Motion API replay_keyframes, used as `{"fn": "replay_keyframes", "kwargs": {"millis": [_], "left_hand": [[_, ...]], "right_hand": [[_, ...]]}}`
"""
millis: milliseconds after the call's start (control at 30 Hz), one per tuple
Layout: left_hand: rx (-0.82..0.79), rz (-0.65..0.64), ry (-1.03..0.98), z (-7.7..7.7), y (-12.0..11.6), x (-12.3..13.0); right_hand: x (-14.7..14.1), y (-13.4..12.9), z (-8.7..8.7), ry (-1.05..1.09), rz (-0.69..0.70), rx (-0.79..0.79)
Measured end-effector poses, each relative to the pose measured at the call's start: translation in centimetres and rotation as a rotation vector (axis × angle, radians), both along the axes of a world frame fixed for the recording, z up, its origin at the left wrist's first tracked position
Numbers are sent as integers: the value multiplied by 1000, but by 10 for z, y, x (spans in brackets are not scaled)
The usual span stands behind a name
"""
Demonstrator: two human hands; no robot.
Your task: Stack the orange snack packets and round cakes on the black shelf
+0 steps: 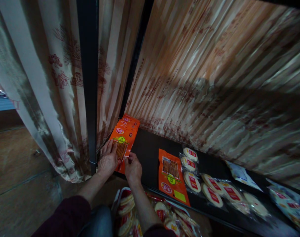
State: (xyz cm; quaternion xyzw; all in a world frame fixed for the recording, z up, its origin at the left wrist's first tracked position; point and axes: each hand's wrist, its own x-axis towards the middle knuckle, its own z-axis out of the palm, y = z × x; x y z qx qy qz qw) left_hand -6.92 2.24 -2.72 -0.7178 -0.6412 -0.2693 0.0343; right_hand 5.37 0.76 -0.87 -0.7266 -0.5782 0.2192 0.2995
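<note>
Orange snack packets [129, 133] lie overlapping in a row at the left end of the dark shelf, the front one with a clear window showing brown strips. My left hand [107, 158] rests with outstretched fingers on the left side of the front packet. At that packet's lower right edge, my right hand [133, 169] has its thumb and fingers pinched together on the edge. A single orange packet [171, 179] lies apart to the right, its print upside down. Beside it are several round, pale flatbreads [191, 181] in clear wrappers with red labels.
Below the shelf [147, 148] stands a white-rimmed basket [118, 200] holding more wrapped flatbreads, close under my right forearm. A black post [88, 82] rises at the left. Printed curtains [201, 82] hang behind the shelf. Light-coloured bags [242, 176] lie farther right.
</note>
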Motion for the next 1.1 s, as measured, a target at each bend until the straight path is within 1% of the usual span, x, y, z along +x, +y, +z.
{"fn": "replay_keyframes", "kwargs": {"millis": [133, 400, 633, 867, 1100], "left_hand": [[-5, -20, 12, -3, 2, -1], [23, -34, -32, -6, 4, -1], [-45, -22, -13, -1, 2, -1], [-92, -35, 30, 7, 0, 0], [-97, -25, 31, 11, 0, 2]], "right_hand": [[-1, -1, 2, -5, -16, -6], [-2, -1, 6, -43, -21, -64], [-2, 2, 7, -55, -19, -91], [-2, 2, 6, -71, -20, -103], [-2, 0, 6, -45, -24, -63]]}}
